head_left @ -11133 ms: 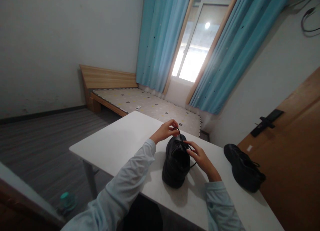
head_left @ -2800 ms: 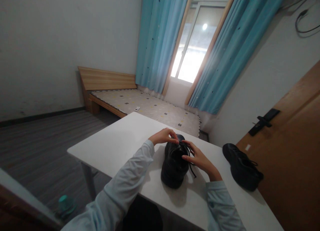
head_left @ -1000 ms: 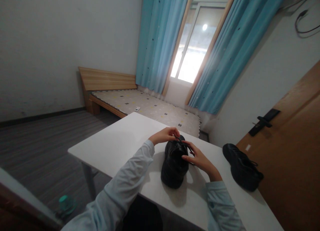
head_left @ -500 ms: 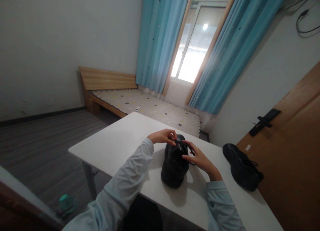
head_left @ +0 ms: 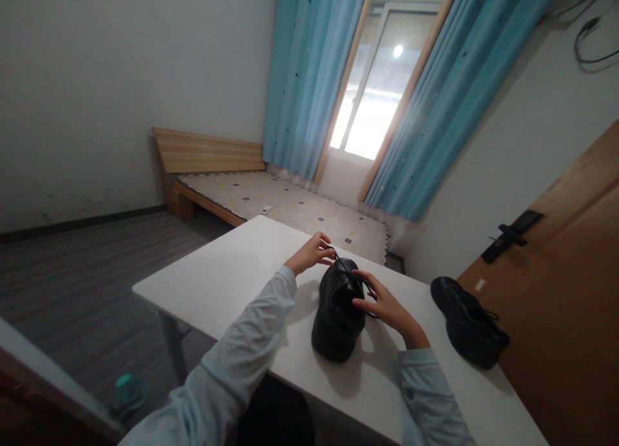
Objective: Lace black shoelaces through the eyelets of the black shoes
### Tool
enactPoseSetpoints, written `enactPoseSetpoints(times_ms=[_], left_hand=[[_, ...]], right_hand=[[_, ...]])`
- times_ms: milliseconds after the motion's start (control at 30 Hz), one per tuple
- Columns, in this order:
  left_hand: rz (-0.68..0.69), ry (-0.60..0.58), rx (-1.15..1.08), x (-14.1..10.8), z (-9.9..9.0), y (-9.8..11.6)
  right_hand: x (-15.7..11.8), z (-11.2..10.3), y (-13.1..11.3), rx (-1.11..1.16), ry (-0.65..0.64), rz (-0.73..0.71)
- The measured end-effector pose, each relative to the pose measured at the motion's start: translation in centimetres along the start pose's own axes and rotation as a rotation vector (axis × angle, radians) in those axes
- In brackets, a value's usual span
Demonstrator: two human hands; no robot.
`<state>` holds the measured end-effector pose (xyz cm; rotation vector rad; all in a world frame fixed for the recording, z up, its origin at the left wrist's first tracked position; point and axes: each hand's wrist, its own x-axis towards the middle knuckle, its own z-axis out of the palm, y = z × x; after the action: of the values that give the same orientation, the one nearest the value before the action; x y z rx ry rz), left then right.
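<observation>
A black shoe (head_left: 337,323) stands on the white table (head_left: 217,272), its toe pointing away and its opening toward me. My left hand (head_left: 313,252) is up at the left of the toe, fingers closed on a black shoelace (head_left: 340,260) that runs taut down to the shoe. At the shoe's right side, my right hand (head_left: 380,301) has its thumb by the opening and its fingers bent round a dark lace loop near the tongue. Another black shoe (head_left: 469,323) lies at the table's right edge.
Beyond the table is a bed (head_left: 300,207) with a small white object (head_left: 265,209) on it. A wooden door (head_left: 556,291) with a black handle stands close on the right. A green-topped item (head_left: 126,388) is on the floor at the lower left.
My left hand has moved up and to the left, drawing a length of shoelace out from the shoe. My right hand and both shoes have stayed in place.
</observation>
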<state>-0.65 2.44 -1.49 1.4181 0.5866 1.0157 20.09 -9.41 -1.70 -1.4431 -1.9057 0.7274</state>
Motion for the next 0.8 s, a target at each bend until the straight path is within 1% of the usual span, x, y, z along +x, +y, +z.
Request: enactPoseSetpoints(times_ms=[100, 200, 300, 433, 633, 800], left_hand=[[0.026, 0.087, -0.087, 0.1, 0.2, 0.2], [0.06, 0.138, -0.135, 0.2, 0.2, 0.5], [0.103, 0.179, -0.139, 0.4, 0.2, 0.6], [0.156, 0.221, -0.056, 0.4, 0.3, 0.8], [0.196, 0.252, 0.079, 0.4, 0.2, 0.8], [0.236, 0.369, 0.183, 0.3, -0.3, 1.3]], right_hand=[[0.0, 0.0, 0.1, -0.005, -0.007, 0.006], [0.0, 0.0, 0.2, -0.013, -0.005, -0.005], [0.1, 0.0, 0.3, -0.023, -0.007, -0.015], [0.1, 0.0, 0.3, -0.022, -0.006, -0.009], [0.1, 0.0, 0.2, -0.019, -0.001, -0.017], [0.1, 0.0, 0.3, -0.003, 0.003, -0.017]])
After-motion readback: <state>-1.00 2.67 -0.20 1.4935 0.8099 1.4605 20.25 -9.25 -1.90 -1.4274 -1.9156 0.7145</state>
